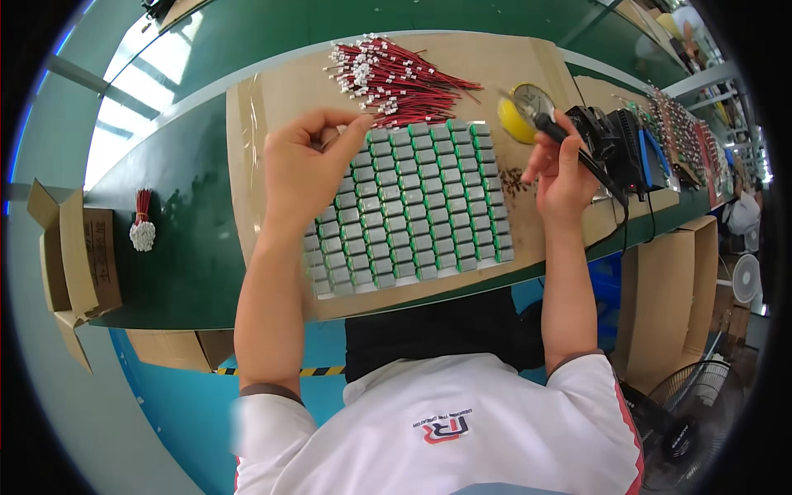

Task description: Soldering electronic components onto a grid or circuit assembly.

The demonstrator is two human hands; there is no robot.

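My right hand [565, 177] grips a black soldering iron [579, 155] like a pen; its tip end is blurred and points up and left. My left hand [309, 165] is closed in a pinch above the upper left corner of a sheet of parts; what is between its fingertips, if anything, cannot be made out. Beneath and between the hands lie many small grey blocks [412, 210] with green edges, in slanting rows on a white base. Just beyond them is a pile of red-and-black wire leads [404, 78] with white connectors.
A yellow round thing [516, 122] with a grey top sits behind the iron. Black soldering equipment [615, 144] stands at right, its cable hanging over the edge. A wire bundle [143, 221] and an open cardboard box [81, 252] are at left. Brown bits [516, 181] lie beside the blocks.
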